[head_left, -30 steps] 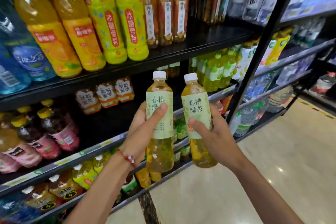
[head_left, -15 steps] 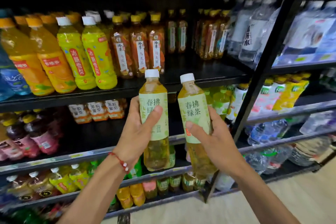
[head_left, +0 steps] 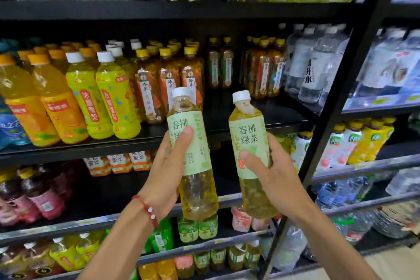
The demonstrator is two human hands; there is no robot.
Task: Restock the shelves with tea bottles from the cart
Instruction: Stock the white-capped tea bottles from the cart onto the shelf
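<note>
I hold two green tea bottles upright in front of the black shelves, each with a white cap and a pale green label. My left hand [head_left: 167, 173] grips the left tea bottle [head_left: 193, 150] around its label, thumb across the front. My right hand [head_left: 272, 177] grips the right tea bottle [head_left: 250, 143] the same way. Both bottles hover level with the front edge of the middle shelf [head_left: 238, 129], before a bare dark stretch of it. The cart is out of view.
Orange and yellow-green drink bottles [head_left: 91, 98] and amber tea bottles [head_left: 168, 84] fill the middle shelf's left part. Water bottles [head_left: 313, 68] stand at its right. A black upright post [head_left: 336, 120] divides the bays. Lower shelves hold more bottles.
My view has tilted upward and moved closer to the shelves. Both hands have risen with their bottles, from the lower shelf level up to the middle shelf's edge.
</note>
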